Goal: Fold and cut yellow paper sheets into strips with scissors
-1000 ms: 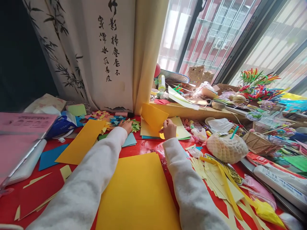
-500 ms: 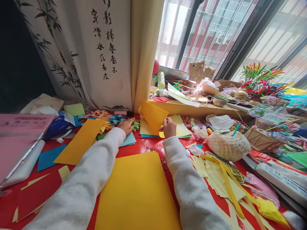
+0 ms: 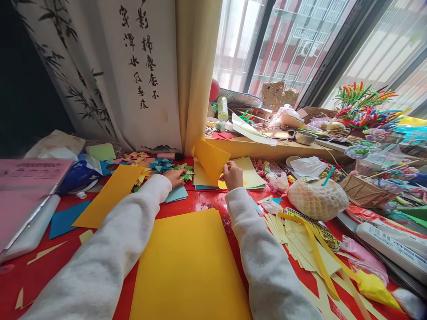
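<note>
My right hand [image 3: 233, 176] pinches the lower right corner of an orange-yellow paper sheet [image 3: 211, 161], which stands curled up over a stack of pale yellow paper [image 3: 251, 172]. Blue sheets peek out beneath that stack. My left hand [image 3: 175, 178] lies on the table with its fingers stretched out, by green folded-paper pieces [image 3: 187, 172]. Blue folded-paper pieces [image 3: 160, 165] are just beyond it, and light blue paper [image 3: 176, 194] lies under its wrist side. Between my forearms rests a large yellow sheet [image 3: 190, 266].
An orange paper strip [image 3: 110, 193] and blue paper [image 3: 68, 218] lie at left. At right are cream paper strips [image 3: 296, 244], a net-wrapped coconut [image 3: 316, 200] with a straw, and a woven basket [image 3: 367, 191]. A crowded window sill [image 3: 283, 151] runs behind.
The view has shifted slightly. My left fingers have moved a little over the green folded pieces. My right hand keeps its pinch on the orange-yellow sheet.
</note>
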Tool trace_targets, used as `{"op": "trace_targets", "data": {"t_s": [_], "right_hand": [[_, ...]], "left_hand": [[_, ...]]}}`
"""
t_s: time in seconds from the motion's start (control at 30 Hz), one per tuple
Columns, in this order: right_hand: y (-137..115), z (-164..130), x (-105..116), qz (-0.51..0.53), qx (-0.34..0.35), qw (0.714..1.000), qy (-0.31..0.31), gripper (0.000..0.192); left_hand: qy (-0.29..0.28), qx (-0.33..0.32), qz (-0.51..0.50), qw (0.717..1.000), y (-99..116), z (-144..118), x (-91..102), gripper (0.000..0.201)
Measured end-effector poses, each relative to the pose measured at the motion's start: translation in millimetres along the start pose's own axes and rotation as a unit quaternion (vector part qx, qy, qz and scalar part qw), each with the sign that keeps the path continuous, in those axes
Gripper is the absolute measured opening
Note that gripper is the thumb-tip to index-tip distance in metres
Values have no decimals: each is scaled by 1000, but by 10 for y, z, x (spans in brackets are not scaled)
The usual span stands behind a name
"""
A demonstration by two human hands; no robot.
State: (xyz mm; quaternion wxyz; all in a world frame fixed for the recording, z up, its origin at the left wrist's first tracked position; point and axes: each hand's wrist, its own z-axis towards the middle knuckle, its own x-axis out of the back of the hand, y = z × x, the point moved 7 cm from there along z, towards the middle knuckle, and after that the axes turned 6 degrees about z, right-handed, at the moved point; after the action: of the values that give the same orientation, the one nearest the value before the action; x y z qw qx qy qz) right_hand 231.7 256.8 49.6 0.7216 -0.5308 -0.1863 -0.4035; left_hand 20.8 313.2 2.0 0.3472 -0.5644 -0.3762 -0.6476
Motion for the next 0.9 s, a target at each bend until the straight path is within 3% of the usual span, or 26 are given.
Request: {"op": "trace_targets", "data": {"t_s": [0.47, 0.63, 0.73, 0.83, 0.9], "right_hand": [[12, -5, 49, 48, 2, 998, 35, 21], [12, -8, 54, 71, 3, 996, 46, 17], [11, -9, 61, 81, 6, 995, 49, 17], [20, -4, 71, 88, 8, 995, 51, 17], [24, 0, 79, 88, 6, 995, 50, 17]], "left_hand": [[48, -11, -37, 998, -54, -74, 164, 36], [62, -20, -45, 997, 40, -148, 327, 38], [21, -66, -63, 996, 266, -316, 394, 38], [-104, -148, -97, 979, 564, -542, 320, 32], [-170, -162, -111, 966, 637, -615, 263, 28]]}}
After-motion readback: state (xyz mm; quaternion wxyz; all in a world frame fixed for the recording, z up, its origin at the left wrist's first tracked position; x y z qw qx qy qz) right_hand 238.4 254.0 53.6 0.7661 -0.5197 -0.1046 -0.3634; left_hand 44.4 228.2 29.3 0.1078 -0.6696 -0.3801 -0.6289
